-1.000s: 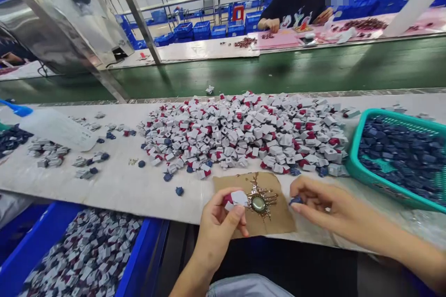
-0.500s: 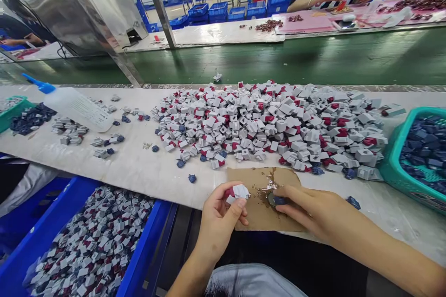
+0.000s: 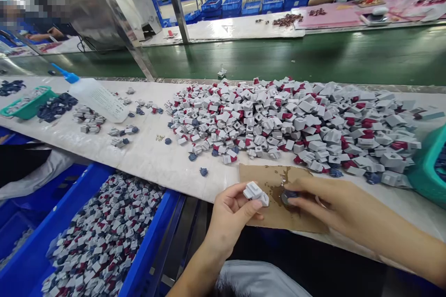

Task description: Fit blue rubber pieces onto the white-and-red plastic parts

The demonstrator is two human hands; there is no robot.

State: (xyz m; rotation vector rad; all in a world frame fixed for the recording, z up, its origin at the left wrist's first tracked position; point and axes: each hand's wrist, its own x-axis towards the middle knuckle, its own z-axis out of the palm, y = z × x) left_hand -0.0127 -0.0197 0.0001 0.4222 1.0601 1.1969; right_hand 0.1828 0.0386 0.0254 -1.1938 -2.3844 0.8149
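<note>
Pinching a grey piece (image 3: 255, 192) in curled left fingers (image 3: 248, 211); reaching over cardboard (image 3: 275, 221), gripping a dark piece (image 3: 287, 196) in right fingers (image 3: 309, 186).

On the work surface (image 3: 181, 167), the cardboard (image 3: 252, 171) lay at the near edge, before the heap of parts (image 3: 278, 123). The large basket (image 3: 423, 167) stood right of the heap; left of it lay the bottle (image 3: 99, 98), then the small basket (image 3: 33, 108). The belt (image 3: 265, 55) ran behind the far edge. Parts (image 3: 101, 236) lay in the bin (image 3: 49, 227) below the near edge, leftward
</note>
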